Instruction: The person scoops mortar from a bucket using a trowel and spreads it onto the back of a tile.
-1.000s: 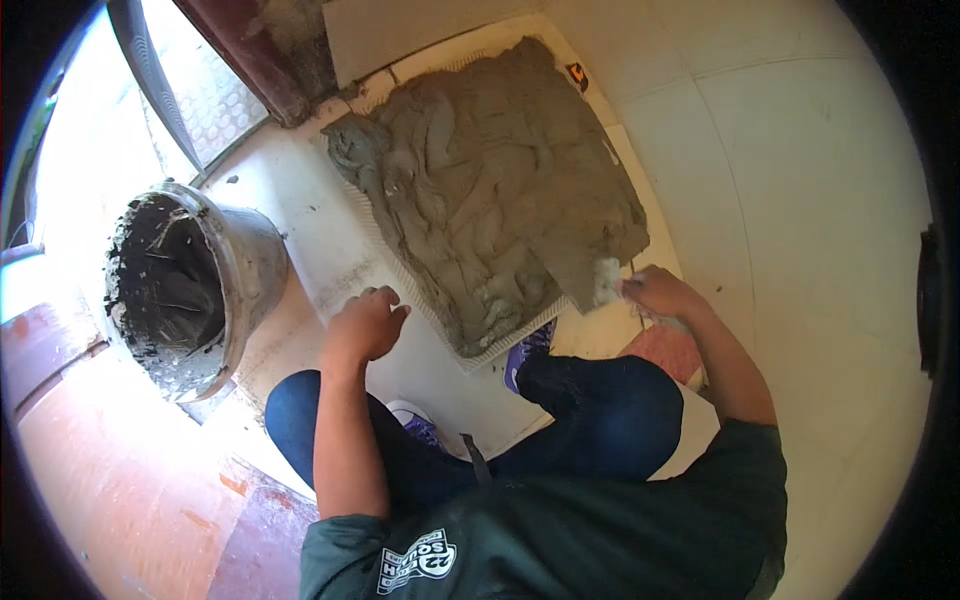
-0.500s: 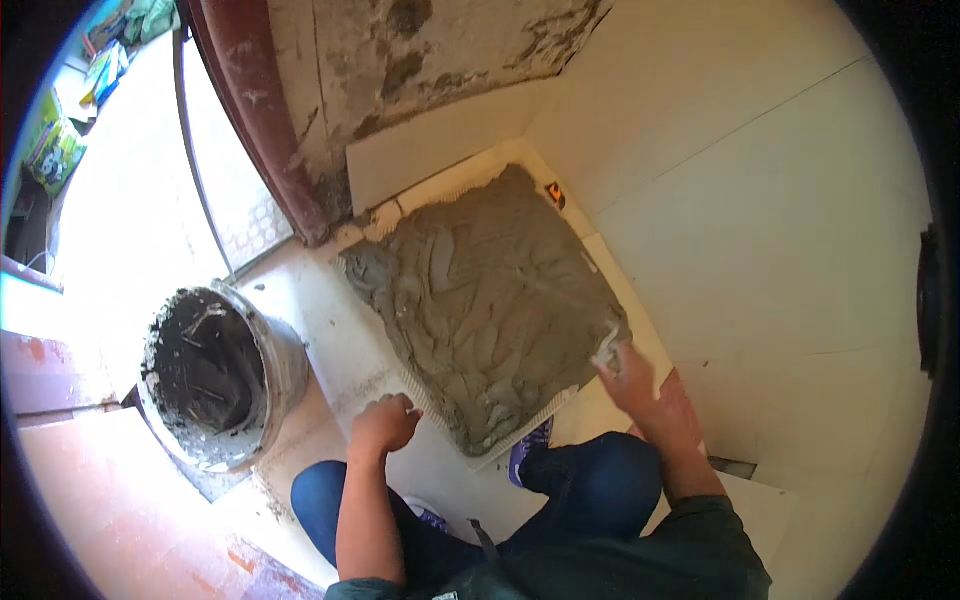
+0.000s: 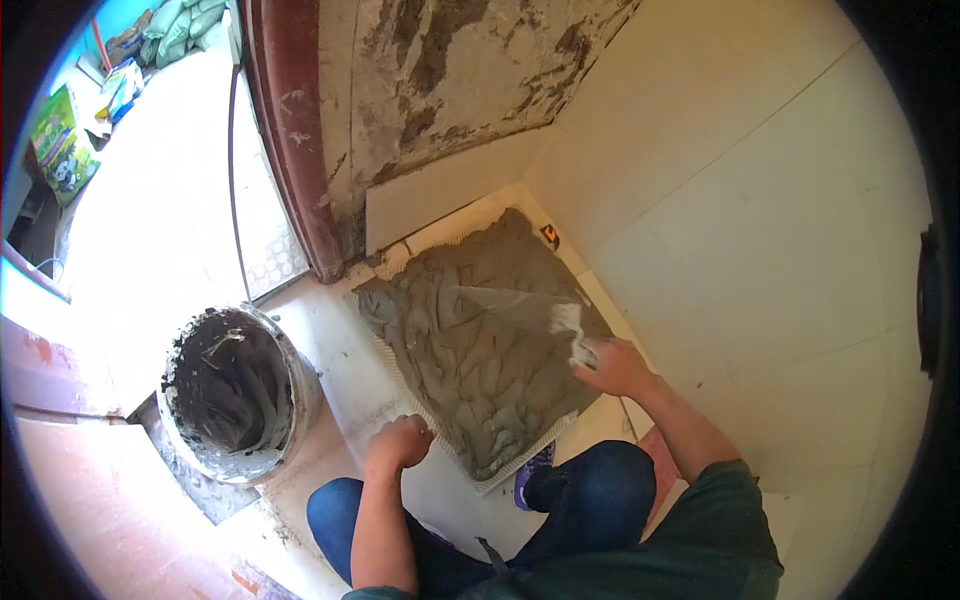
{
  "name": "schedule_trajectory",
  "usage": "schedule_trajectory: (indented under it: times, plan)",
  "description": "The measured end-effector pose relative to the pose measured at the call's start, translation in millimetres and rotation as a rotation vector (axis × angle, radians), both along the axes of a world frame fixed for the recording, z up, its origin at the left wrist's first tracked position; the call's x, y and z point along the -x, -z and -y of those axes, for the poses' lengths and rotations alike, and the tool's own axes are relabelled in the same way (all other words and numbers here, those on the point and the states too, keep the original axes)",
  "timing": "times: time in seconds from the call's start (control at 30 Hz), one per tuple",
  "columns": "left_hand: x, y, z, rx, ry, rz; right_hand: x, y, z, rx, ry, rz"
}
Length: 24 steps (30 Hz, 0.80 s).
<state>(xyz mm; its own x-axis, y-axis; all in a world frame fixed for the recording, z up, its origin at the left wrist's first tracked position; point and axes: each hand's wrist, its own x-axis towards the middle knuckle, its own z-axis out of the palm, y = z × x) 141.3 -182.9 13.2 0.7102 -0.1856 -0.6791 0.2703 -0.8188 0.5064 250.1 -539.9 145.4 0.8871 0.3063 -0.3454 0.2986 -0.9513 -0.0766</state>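
A square tile with a ribbed rim (image 3: 515,465) lies in front of my knees, its face coated with a thick, uneven layer of grey mortar (image 3: 470,370). My right hand (image 3: 615,368) grips a trowel (image 3: 567,322) by its pale, mortar-smeared handle. The thin blade, blurred, reaches leftward across the mortar. My left hand (image 3: 402,442) is closed beside the tile's near left edge, its fingertips close to the rim. Whether anything is in it is hidden. Left of me stands a round bucket (image 3: 300,400) with dark wet mortar inside.
A large pale wall (image 3: 740,250) rises on the right. Behind the tile are a low skirting piece (image 3: 450,190) and a rough, stained wall (image 3: 450,70). A red-brown door frame (image 3: 290,130) borders the bright opening at left, with green sacks (image 3: 185,30) beyond. A purple shoe (image 3: 535,472) touches the tile's corner.
My right hand has moved left and slightly up, bringing the trowel over the mortar, its blade now visible. My left hand stays by the tile's edge. The whole view has shifted slightly.
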Motion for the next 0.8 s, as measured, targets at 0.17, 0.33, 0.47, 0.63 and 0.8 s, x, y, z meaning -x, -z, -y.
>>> schedule_trajectory:
  times: [0.17,0.33,0.47,0.63,0.8]
  plan:
    - [-2.5,9.9,7.1,0.003,-0.012,0.013,-31.6,-72.7,-129.6,-0.255,-0.41,0.077]
    - [6.2,24.3,-21.5,0.031,-0.065,0.048,-17.7,-136.3,-315.7,-0.332,-0.877,0.358]
    - [2.6,8.2,4.7,0.038,-0.018,-0.023,-22.3,-141.5,-382.7,-0.152,-0.973,0.291]
    - [10.3,-20.1,-4.6,0.079,-0.178,0.081,-1.5,-142.1,-485.1,0.121,-1.103,0.202]
    - [19.1,-33.4,-8.3,0.132,-0.21,0.067,49.3,-113.2,-560.9,0.445,-1.149,0.026]
